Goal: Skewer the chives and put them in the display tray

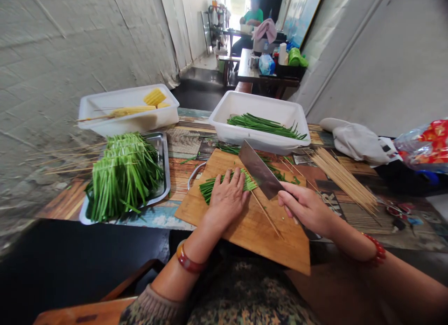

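Observation:
A bundle of green chives (206, 190) lies across the wooden cutting board (252, 234), with thin skewers (268, 213) running through it toward me. Flat on top of the bundle rests my left hand (229, 192), its fingers stretched out. My right hand (303, 206) grips the handle of a cleaver (261, 171). The wide blade is held up at the cut ends of the bundle, on its right side; whether it touches them I cannot tell. Behind the blade, loose chive pieces (280, 176) lie at the board's far edge.
At left, a metal tray (166, 176) holds skewered chives (122, 176). Behind it, a white tub (129, 122) contains corn skewers; another white tub (259, 141) has more chives. Bare skewers (345, 180), scissors (399, 208) and a cap (357, 138) lie at right. A person (254, 17) sits far back.

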`<state>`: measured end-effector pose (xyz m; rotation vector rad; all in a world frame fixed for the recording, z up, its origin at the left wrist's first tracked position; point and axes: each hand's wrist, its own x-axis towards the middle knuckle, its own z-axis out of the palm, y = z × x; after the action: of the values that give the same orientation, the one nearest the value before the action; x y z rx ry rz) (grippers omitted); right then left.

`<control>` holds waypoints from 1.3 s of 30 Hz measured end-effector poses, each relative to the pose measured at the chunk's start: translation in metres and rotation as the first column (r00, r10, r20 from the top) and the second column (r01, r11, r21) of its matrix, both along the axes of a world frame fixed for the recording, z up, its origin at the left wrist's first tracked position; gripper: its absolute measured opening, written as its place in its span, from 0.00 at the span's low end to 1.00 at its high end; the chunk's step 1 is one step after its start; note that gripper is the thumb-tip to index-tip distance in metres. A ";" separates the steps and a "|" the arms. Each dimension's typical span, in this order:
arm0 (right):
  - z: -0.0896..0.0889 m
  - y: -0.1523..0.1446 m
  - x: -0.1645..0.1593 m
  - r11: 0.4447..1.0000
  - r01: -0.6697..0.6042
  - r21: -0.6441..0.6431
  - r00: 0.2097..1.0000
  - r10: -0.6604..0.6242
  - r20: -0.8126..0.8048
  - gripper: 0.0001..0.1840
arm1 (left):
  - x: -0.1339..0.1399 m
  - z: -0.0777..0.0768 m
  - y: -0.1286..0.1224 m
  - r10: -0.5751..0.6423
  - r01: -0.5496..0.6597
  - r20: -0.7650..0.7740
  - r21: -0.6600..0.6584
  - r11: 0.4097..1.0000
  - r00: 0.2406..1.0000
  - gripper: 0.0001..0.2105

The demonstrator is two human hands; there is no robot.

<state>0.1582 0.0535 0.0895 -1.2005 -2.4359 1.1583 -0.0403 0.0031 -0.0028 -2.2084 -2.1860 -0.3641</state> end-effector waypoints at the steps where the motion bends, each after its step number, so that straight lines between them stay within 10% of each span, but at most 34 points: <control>1: -0.001 0.000 0.000 1.000 -0.006 -0.006 1.000 0.006 0.003 0.15 | 0.000 0.000 0.000 0.001 -0.001 0.000 0.004 1.000 1.000 0.25; 30: -0.010 0.015 -0.037 0.986 -0.074 0.150 0.971 0.037 0.234 0.10 | 0.001 0.002 0.001 -0.004 0.005 0.008 -0.022 1.000 1.000 0.25; 39: -0.002 -0.018 -0.003 0.990 -0.069 0.125 0.969 0.036 0.245 0.10 | 0.003 0.003 -0.003 0.000 0.001 -0.042 0.028 1.000 0.999 0.25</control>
<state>0.1554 0.0358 0.0874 -1.3119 -2.6886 0.8905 -0.0378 -0.0001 0.0000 -2.1815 -2.1465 -0.3435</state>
